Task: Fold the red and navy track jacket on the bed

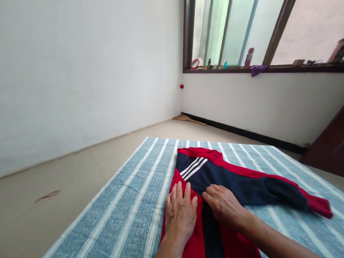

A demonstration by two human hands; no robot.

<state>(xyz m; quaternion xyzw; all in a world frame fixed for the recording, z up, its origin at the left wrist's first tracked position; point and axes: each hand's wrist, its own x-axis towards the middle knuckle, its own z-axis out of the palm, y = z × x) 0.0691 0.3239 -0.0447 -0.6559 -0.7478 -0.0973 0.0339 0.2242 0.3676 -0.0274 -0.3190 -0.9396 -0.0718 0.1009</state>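
A red and navy jacket (214, 243) with three white stripes lies folded lengthwise on a blue-and-white striped cloth (133, 191). One sleeve (243, 180) stretches out to the right, its red cuff at the far end. My left hand (180, 210) rests flat on the red part below the stripes, fingers extended. Just to its right, my right hand (221, 202) has its fingers curled against the fabric where the sleeve meets the body, gripping the jacket. Its fingertips are partly hidden. The lower part of the jacket runs out of view at the bottom.
Beyond the covered surface is a pale tiled floor (94, 164) with a thin looped cord (47, 195). A hand broom (189, 119) lies in the corner. Small bottles, a round mirror (195, 63) and a purple cloth (258, 70) are on the windowsill. Dark red furniture (329, 142) stands right.
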